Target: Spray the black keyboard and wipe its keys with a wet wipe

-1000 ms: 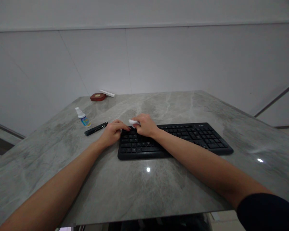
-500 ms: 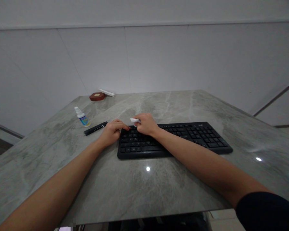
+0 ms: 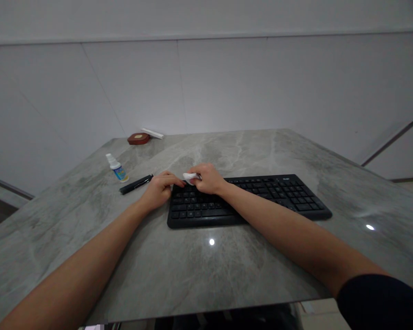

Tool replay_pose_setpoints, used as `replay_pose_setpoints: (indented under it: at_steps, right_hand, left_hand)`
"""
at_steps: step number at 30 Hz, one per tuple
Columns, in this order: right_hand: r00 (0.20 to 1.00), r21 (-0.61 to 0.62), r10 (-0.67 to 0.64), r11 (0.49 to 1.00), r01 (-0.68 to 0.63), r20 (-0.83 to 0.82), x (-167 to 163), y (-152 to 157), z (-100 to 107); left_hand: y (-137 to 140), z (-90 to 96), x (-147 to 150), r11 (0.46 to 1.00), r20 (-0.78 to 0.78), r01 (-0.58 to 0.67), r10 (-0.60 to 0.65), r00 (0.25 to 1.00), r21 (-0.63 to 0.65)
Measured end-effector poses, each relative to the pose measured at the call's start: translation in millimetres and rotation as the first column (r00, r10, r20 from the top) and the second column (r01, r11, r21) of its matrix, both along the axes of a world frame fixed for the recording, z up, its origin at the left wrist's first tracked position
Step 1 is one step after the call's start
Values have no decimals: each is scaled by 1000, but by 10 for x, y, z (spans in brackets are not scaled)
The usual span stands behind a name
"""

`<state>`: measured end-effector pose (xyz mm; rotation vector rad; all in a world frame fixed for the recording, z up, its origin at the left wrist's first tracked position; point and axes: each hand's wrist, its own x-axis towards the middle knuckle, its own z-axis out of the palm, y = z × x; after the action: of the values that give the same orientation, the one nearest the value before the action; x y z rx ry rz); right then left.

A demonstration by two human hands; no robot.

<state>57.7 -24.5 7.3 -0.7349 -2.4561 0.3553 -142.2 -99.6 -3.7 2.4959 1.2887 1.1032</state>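
The right hand (image 3: 208, 179) is pinching a small white wipe (image 3: 189, 176) on the keyboard (image 3: 261, 197), at its ten o'clock corner, while the left hand (image 3: 160, 189) is pressing flat and open there. Slow, soft rubbing looks best, with that hand holding the keyboard steady. The spray bottle (image 3: 116, 167) at nine o'clock is wearing a blue label, too small to read.

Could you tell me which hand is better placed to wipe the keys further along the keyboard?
Probably the right hand: it holds the white wipe over the keyboard; the left hand rests at its left end.
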Motion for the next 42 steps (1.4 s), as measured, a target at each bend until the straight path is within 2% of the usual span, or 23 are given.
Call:
replay_pose_setpoints:
  at_steps: [4, 8, 12, 19, 23, 26, 33, 37, 42]
  right_hand:
    - [999, 9, -38, 999, 38, -10, -4, -10, 8]
    - [1000, -1, -11, 1000, 11, 9, -1, -8, 14]
    - [997, -15, -79, 997, 79, 12, 2, -9, 15]
    - [998, -6, -69, 998, 69, 4, 3, 8, -8]
    - [1000, -18, -7, 1000, 7, 17, 0, 22, -26]
    - [1000, 4, -29, 1000, 29, -8, -1, 19, -21]
    - [999, -28, -30, 999, 30, 24, 2, 0, 3]
    - [1000, -15, 9, 1000, -8, 20, 1, -8, 0]
    - [998, 1, -56, 998, 56, 27, -1, -13, 5]
  left_hand:
    - [-1, 3, 2, 1000, -3, -2, 2, 1000, -1]
    - [-11, 15, 8, 1000, 1, 3, -3, 1000, -8]
    - [-23, 38, 20, 999, -17, 41, -41, 999, -16]
    - [-33, 57, 37, 998, -36, 47, -48, 998, -29]
    - [-20, 40, 26, 998, -14, 57, -58, 998, -5]
    - [-10, 33, 21, 999, -27, 54, -54, 998, -4]
    - [-16, 36, 27, 999, -15, 36, -37, 999, -26]
    - [-16, 36, 29, 1000, -12, 27, -27, 1000, -16]
    - [-20, 41, 27, 1000, -22, 25, -25, 999, -19]
